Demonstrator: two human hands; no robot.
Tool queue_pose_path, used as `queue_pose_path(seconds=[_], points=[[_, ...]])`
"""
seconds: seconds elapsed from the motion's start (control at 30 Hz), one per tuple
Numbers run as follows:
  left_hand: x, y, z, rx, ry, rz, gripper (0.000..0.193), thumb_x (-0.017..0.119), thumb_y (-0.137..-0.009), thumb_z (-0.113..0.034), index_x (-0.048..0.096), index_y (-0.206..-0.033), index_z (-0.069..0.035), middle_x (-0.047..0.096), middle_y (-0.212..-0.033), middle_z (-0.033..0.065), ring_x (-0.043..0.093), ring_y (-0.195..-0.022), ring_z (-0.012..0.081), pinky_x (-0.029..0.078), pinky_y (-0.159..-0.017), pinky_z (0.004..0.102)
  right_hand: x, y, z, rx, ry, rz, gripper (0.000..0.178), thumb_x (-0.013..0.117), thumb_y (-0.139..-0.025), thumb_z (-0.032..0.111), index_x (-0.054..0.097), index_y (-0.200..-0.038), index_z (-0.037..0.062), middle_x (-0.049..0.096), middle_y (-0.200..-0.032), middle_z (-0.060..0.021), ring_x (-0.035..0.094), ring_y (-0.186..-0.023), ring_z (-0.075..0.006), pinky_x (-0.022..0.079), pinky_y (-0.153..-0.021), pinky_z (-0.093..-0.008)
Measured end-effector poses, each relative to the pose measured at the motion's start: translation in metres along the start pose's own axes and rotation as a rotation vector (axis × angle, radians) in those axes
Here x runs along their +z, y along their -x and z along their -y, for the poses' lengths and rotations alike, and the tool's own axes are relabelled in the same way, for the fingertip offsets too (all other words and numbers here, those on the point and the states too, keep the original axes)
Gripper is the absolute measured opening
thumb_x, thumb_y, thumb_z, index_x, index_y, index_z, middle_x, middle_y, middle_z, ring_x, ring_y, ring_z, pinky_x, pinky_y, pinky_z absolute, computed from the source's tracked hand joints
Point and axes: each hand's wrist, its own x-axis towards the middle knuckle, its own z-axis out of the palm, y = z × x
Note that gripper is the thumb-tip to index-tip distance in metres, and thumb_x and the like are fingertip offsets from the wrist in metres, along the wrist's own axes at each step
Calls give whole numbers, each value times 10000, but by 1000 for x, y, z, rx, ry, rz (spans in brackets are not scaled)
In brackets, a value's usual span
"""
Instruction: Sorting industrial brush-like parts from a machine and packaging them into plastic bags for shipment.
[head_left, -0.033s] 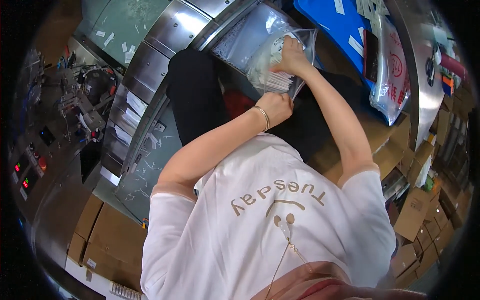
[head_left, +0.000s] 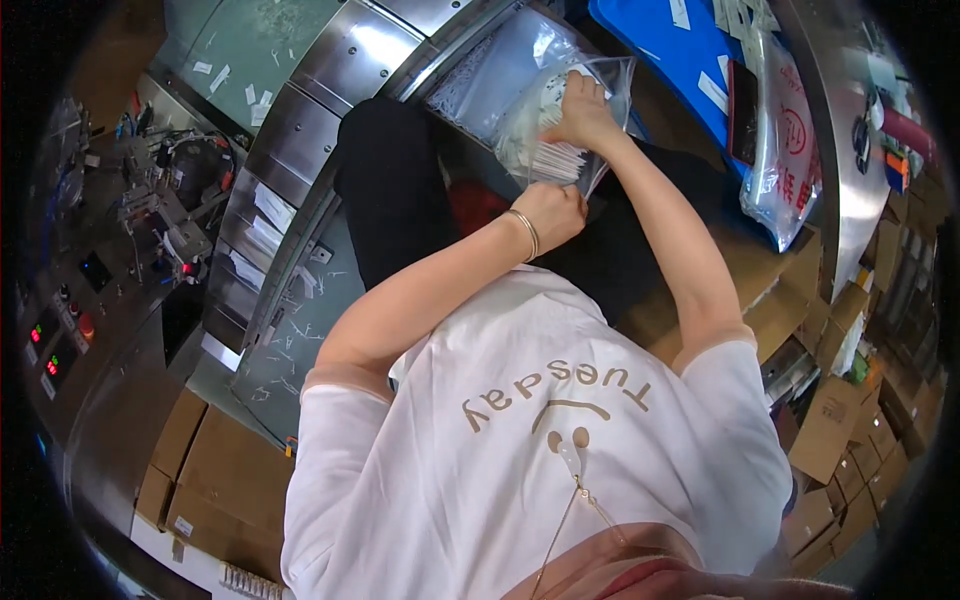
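Note:
A clear plastic bag (head_left: pixel 618 78) filled with white slips stands between my knees. Many thin white slips (head_left: pixel 560 161) lie stacked on edge in its near part. My left hand (head_left: pixel 552 212) is closed in a fist around the bag's near edge, with a bangle on the wrist. My right hand (head_left: pixel 588 112) rests over the slips at the bag's mouth, fingers pointing away from me and thumb apart. Its fingertips touch the pile; part of the palm's underside is hidden.
Left of my leg, a curved metal machine edge (head_left: pixel 300 130) carries slots with white slips (head_left: pixel 272 210). A blue tray (head_left: pixel 660 50) at the upper right holds loose slips, beside a dark phone (head_left: pixel 741 110) and a plastic package (head_left: pixel 783 150). Cardboard boxes (head_left: pixel 215 480) stand lower left.

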Motion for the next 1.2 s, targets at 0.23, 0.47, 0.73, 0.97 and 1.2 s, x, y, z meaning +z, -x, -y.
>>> queue_pose_path(seconds=[0.23, 0.47, 0.73, 0.97, 1.2], points=[[-12, 5, 14, -46, -82, -28, 227, 550, -814, -193, 583, -971, -33, 616, -821, 86, 654, -698, 216, 530, -555, 331, -11, -3, 8, 18, 6, 5, 1255, 875, -475, 444, 168, -1387, -48, 336, -1375, -273, 307, -1286, -457, 310, -1045, -502], [-15, 11, 13, -146, -62, -26, 170, 528, -829, -172, 566, -937, -46, 627, -819, 76, 666, -721, 208, 533, -560, 328, -28, 28, 8, -133, 70, -91, 1416, 858, -416, 557, 73, -1426, -52, 173, -1468, -288, 173, -1373, -424, 239, -1091, -495], [-18, 15, 10, -133, 25, 51, 149, 543, -781, -131, 634, -862, -45, 660, -920, 108, 655, -837, 250, 531, -727, 358, 19, 16, 14, -108, 334, -88, 1417, 838, -438, 568, 47, -1429, -64, 143, -1477, -291, 99, -1394, -412, 156, -1135, -429], [-97, 170, 76, -1174, 347, -823, 237, 550, -804, -111, 591, -1003, 12, 591, -1001, 203, 548, -991, 350, 445, -856, 440, 9, 27, 22, -55, 129, -68, 1389, 886, -440, 411, 29, -1447, -16, 110, -1479, -311, 121, -1387, -418, 203, -1107, -480], [25, 329, 223, -2279, 474, -592, 540, 591, -781, -270, 517, -1192, 71, 522, -1258, 211, 483, -1195, 355, 384, -1003, 390, 6, 29, 31, -24, 127, -87, 1373, 898, -432, 352, 43, -1447, -3, 124, -1496, -257, 143, -1387, -394, 232, -1087, -508]])
